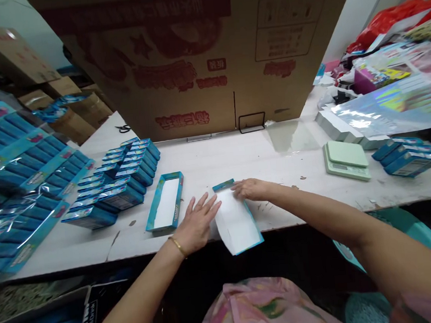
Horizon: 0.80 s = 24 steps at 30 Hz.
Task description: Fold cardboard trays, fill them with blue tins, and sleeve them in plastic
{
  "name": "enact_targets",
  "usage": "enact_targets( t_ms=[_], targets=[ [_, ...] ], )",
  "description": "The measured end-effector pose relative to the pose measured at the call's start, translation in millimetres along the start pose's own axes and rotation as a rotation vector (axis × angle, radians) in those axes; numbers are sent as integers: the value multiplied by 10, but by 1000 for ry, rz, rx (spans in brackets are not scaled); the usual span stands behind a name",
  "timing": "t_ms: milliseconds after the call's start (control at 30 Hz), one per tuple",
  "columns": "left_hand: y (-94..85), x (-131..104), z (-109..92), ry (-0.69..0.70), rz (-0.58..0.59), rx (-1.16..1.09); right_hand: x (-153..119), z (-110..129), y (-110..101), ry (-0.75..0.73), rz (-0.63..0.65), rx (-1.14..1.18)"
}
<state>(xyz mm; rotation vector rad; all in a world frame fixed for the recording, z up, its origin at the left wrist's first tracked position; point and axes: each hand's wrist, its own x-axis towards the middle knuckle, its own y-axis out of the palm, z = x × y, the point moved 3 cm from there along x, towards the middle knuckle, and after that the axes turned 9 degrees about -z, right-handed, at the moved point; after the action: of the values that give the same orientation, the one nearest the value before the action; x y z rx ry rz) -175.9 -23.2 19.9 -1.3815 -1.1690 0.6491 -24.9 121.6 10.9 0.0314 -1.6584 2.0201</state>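
Observation:
A partly folded blue cardboard tray with a white inside lies at the table's front edge, its near end sticking out past it. My left hand is at its left side with the fingers spread and stretched out. At the far right corner, my right hand has its fingers bent together on the tray's edge. To the left of my left hand rests a finished blue tray with raised walls and a white bottom.
Small blue boxes stand in rows at the left, beside stacked filled trays. A large carton rises behind. On the right are a pale green scale and more blue boxes. A turquoise basin sits below.

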Motion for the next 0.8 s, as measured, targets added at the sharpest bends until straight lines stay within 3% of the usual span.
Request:
enact_targets(
  t_ms=[67, 133, 200, 300, 367, 500, 633, 800],
  targets=[
    [145, 96, 81, 44, 17, 41, 6, 87, -104, -47, -6, -16],
    [302, 216, 109, 19, 43, 35, -111, 305, -225, -49, -110, -53],
    [424, 334, 122, -84, 63, -18, -317, 581, -290, 22, -255, -90],
    [545, 435, 139, -270, 134, -216, -609, 869, -121, 139, -253, -128],
    [564, 418, 136, -360, 81, -259, -708, 870, 103, 211, -201, -198],
    [533, 180, -2, -375, -225, 54, -707, 634, 455, 300, -151, -295],
    [683, -13, -135, -312, -107, 237, -638, 524, 516, 262, -60, -388],
    [751, -6, -131, -355, 18, 242, -564, 493, 460, 217, 77, -355]
  ],
)
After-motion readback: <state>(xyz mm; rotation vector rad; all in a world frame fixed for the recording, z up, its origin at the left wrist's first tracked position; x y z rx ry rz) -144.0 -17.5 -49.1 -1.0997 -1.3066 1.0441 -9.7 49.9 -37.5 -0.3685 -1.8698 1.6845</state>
